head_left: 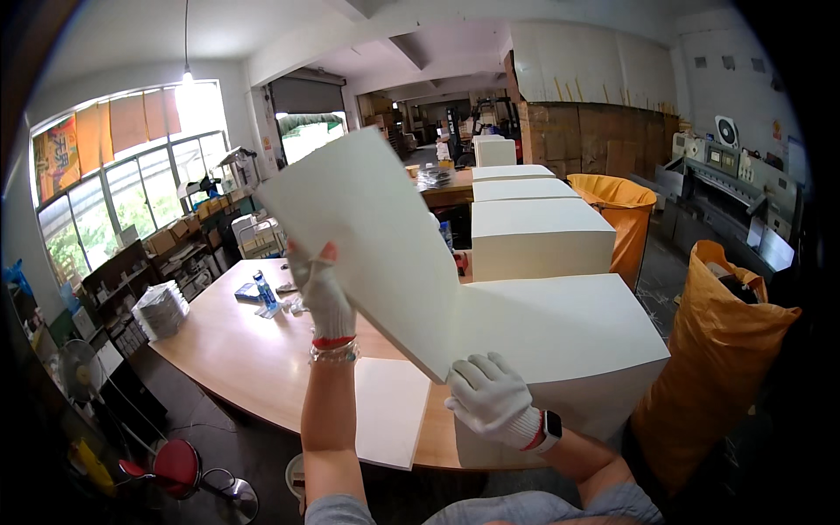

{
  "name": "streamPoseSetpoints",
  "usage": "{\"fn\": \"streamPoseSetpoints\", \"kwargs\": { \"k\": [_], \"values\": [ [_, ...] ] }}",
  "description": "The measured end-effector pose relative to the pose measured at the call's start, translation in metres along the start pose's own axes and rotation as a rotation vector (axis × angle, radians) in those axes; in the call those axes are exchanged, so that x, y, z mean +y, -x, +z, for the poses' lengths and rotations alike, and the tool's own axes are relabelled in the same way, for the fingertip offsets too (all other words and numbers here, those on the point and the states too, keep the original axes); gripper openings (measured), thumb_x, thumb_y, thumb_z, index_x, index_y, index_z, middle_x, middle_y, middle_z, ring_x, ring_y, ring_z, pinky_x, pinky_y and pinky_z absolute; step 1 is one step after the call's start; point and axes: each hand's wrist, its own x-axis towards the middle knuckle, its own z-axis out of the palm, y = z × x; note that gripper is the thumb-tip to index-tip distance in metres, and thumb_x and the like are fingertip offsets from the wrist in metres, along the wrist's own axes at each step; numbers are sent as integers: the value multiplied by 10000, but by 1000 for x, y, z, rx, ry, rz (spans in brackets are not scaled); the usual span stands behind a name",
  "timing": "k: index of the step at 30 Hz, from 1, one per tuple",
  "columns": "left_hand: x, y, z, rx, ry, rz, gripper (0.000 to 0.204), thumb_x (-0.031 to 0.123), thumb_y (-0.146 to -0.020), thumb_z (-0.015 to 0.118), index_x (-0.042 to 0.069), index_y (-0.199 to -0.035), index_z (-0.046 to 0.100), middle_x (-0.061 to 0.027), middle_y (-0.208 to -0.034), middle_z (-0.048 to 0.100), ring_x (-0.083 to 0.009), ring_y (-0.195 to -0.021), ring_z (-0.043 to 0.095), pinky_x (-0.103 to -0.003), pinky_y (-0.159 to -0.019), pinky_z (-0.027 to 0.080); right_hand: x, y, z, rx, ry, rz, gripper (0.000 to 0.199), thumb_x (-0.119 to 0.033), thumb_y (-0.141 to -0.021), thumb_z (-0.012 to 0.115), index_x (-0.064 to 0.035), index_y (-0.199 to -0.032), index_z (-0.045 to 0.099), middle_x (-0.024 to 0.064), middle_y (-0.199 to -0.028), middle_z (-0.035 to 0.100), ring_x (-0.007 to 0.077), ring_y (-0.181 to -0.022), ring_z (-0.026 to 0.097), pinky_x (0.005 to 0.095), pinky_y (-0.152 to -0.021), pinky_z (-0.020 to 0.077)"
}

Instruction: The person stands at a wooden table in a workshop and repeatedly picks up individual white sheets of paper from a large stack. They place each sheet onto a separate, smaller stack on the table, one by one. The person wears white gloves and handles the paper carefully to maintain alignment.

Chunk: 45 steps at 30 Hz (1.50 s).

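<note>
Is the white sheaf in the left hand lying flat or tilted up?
Tilted up: the white sheaf slants above the table, with the left hand gripping its left side and the right hand at its lowest corner.

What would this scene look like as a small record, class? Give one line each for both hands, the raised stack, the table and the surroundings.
Left hand: gloved, holding the raised stack by its lower-left edge
Right hand: gloved, fingers curled, at the raised stack's lower corner; grip unclear
Raised stack: white sheets, tilted
Table: wooden, bearing a low white stack and a bottle
Surroundings: large white stack at right, orange sack beyond it, red stool at lower left
</note>
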Motion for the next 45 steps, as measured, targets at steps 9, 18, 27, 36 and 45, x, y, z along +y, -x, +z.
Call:
{"fn": "streamPoseSetpoints", "kwargs": {
  "k": [9, 18, 27, 36, 45],
  "values": [
    [8, 26, -69, 225, -220, 20, 574, -20, -960, 600, 81, -1502, 440, -122, -1381, 581, -259, -1205, 612, -392, -969, 548, -23, 0, 13, 111, -193, 37, 499, -143, -811, 819, 5, -1222, 578, 199, -1197, 658, 405, -1077, 655, 480, -921, 548],
    [-38, 168, -98, -178, -1174, 491, 499, 65, -940, 677, -22, -1414, 547, -231, -1498, 520, -418, -1303, 568, -449, -1046, 501, -72, 63, 256, -12, -1041, 659, 694, -205, -910, 767, 36, -1461, 420, 246, -1376, 557, 366, -1209, 596, 439, -1024, 503],
    [-104, 237, -257, -440, -1221, -152, 659, 48, -832, 688, 100, -1467, 521, -207, -1405, 565, -359, -1219, 606, -450, -972, 543, -68, 165, 378, -139, -1348, 1351, 441, -139, -933, 734, 1, -1297, 527, 134, -1116, 682, 190, -964, 643, 377, -839, 543],
    [9, 252, -498, -328, -1315, -827, 473, -46, -914, 648, 14, -1379, 581, -94, -1309, 645, -181, -1125, 649, -320, -917, 549, -78, 151, 321, -724, -478, 732, 804, -453, -822, 819, -29, -1405, 462, 312, -1277, 542, 473, -1155, 582, 509, -945, 518],
    [30, 225, -500, -527, -1473, -782, 316, -64, -905, 599, 36, -1168, 742, -81, -1046, 767, -173, -901, 726, -295, -784, 587, -97, 143, 312, -774, -193, 403, 730, -509, -771, 827, -69, -1275, 538, 217, -1164, 531, 386, -1023, 607, 459, -830, 546]
  ]
}}
